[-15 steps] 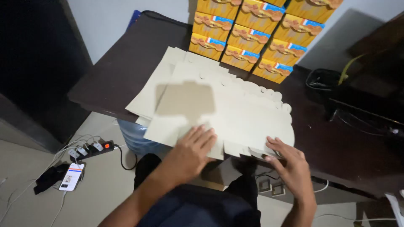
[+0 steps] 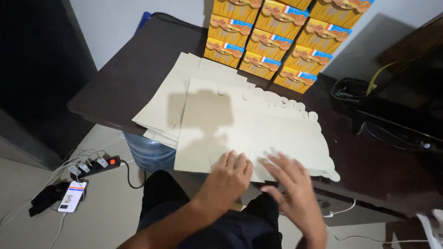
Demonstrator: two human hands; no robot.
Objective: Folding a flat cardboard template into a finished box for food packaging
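1. left hand (image 2: 229, 177) lies flat, fingers spread, palm down on the near edge of the big flat beige die-cut cardboard sheet (image 2: 249, 131), lower middle of frame;
2. right hand (image 2: 290, 184) open too, blurry, probably just touching;
3. sheet's long axis runs left-right, extending up-frame from both hands toward the stacked yellow cartons (image 2: 277, 37); left hand sits further onto it.

Bare forearms, no sleeves; dark trousers (image 2: 184, 203).

Reaching forward with 2 bare forearms from the near edge of the tabletop. Pressing the left hand (image 2: 229, 176) down flat, fingers together and pointing away. Holding the right hand (image 2: 290, 180) just beside it, palm down, fingers spread and blurred.
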